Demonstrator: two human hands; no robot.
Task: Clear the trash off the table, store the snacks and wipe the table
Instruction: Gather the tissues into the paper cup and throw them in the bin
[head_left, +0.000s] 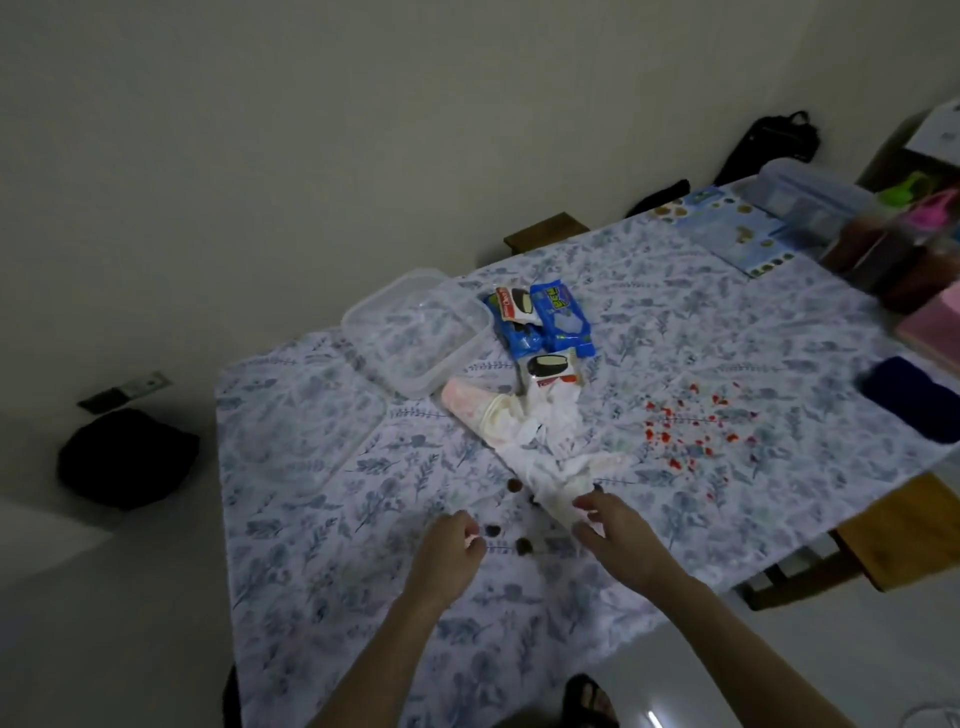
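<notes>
- On the near part of the surface (311, 571), covered with a floral cloth, both bare hands work; the left hand (454, 540) has its grip pinched on something small and pale, too small to tell what; small dark crumbs (523, 545) lie just beside it.
- Right hand (610, 538) has its grip closed on the near end of the crumpled white wrappers (550, 467); this trash runs from the hand toward the middle of the surface, where a tipped paper cup (480, 410) lies touching it.
- Farther off, the snack packs (540, 322), blue and white, lie together; just left of them stands an open clear container (415, 332); its clear lid (301, 431) lies flat, nearer and to the left.
- Right of the trash there are red spots (685, 431) on the cloth; a dark blue cloth (914, 400) lies at the right edge.
</notes>
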